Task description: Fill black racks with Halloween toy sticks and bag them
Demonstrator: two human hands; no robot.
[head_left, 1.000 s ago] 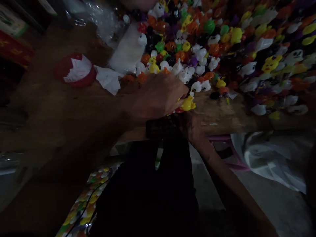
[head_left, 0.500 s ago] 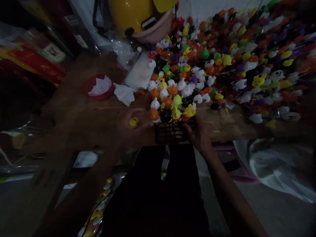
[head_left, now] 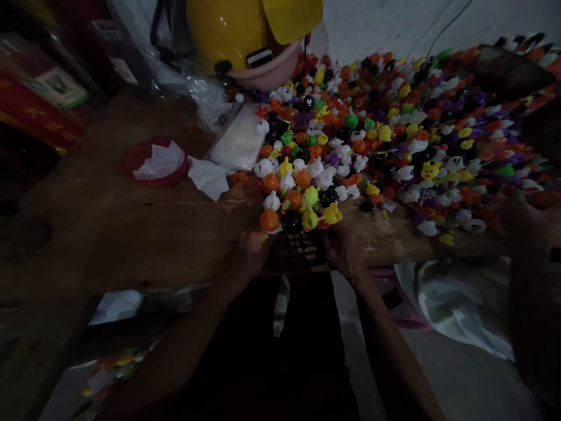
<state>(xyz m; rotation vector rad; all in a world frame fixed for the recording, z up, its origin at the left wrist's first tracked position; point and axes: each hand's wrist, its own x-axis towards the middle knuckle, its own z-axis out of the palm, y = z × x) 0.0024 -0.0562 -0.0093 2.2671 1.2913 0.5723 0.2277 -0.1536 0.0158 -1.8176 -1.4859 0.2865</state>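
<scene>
A black plastic basket (head_left: 298, 251) with a grid side sits at the table's front edge. Small glossy toy heads (head_left: 294, 200) in orange, white, yellow, green and black are heaped in it above the rim. My left hand (head_left: 250, 252) is closed at the basket's left side; a speck of yellow shows by its fingertips, and the rest of what it may hold is hidden. On the opposite side, my right hand (head_left: 344, 250) grips the basket's right edge, thumb inward. The fingers behind the rim are hidden in the dark.
A large pile of similar toys (head_left: 394, 134) spreads across the table's back and right. At far right is another person's hand (head_left: 528, 219). Left stand a red bowl (head_left: 131, 166) of paper slips, a paper sheet (head_left: 209, 178) and clear plastic bags (head_left: 239, 140). A pink basin (head_left: 272, 73) stands behind.
My left hand, which held a yellow toy apart from the basket, has moved right and closed at its left side. The view has shifted, and another person's arm has come in at right.
</scene>
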